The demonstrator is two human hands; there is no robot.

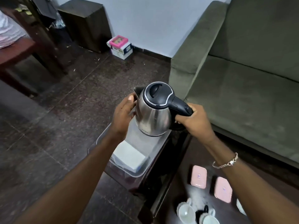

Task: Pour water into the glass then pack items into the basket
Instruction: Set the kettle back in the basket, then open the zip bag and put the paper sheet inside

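A steel electric kettle (153, 117) with a black lid and handle hangs just above a clear plastic basket (129, 174) at the table's far corner. My right hand (194, 120) is closed around the black handle. My left hand (123, 113) presses against the kettle's body below the spout. A white box (129, 156) lies inside the basket. No glass shows clearly.
On the dark table (178, 188) lie two pink rectangular cases (199, 177) (223, 189) and white cups (186, 212) near the bottom edge. A green sofa (242, 78) stands right. A dark wooden table (16, 50) stands left, with boxes (120, 46) by the wall.
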